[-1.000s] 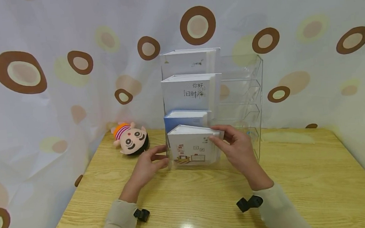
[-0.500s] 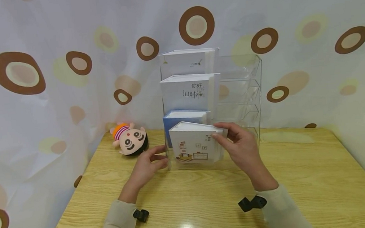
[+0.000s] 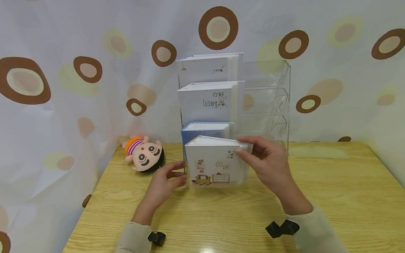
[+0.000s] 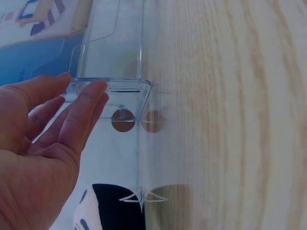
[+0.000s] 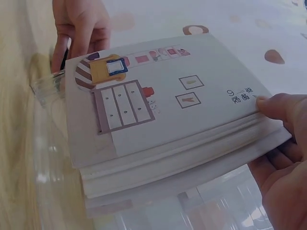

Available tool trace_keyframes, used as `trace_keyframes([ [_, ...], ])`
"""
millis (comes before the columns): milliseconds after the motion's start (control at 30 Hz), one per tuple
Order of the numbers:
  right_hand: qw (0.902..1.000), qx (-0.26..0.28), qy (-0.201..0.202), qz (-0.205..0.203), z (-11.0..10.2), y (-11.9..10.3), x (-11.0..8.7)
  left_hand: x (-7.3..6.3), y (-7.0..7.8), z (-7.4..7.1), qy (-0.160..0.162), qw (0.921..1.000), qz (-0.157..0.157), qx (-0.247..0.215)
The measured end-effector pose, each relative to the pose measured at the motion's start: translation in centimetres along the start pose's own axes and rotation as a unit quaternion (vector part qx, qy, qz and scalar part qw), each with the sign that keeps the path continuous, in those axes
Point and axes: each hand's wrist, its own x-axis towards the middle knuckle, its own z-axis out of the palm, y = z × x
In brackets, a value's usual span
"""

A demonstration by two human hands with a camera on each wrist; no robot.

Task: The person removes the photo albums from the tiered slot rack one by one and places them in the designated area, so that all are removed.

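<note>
Plainly pinching with the right hand [image 3: 271,162] the upper corner of a thick, white, furniture-printed book [image 3: 213,161], tilted at the front of a clear plastic tiered rack [image 3: 266,74]. Touching the rack's left side with the left hand [image 3: 162,186], fingers apart. Hard to tell: base inside or outside the lowest pocket. Behind, partly covered: 1 blue rectangular book [image 3: 203,133].

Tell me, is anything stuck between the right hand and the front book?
No, nothing visible: the right hand pinches the front book by its top right corner. The blue book is behind.
</note>
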Motion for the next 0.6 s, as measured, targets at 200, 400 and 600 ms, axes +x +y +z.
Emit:
trace_keyframes([
  [200,0.999,-0.005,-0.029,0.035,0.8,-0.1,-0.3,-0.2,0.0,0.0,0.006,0.9999,-0.007,0.009],
  [400,0.9966,-0.033,-0.05,0.056,1.3,-0.1,-0.7,-0.1,0.0,0.0,0.021,0.9992,-0.012,0.031],
  [600,0.9933,-0.048,-0.066,0.082,1.5,0.2,-1.1,0.1,-0.1,0.1,0.021,0.9986,-0.008,0.047],
])
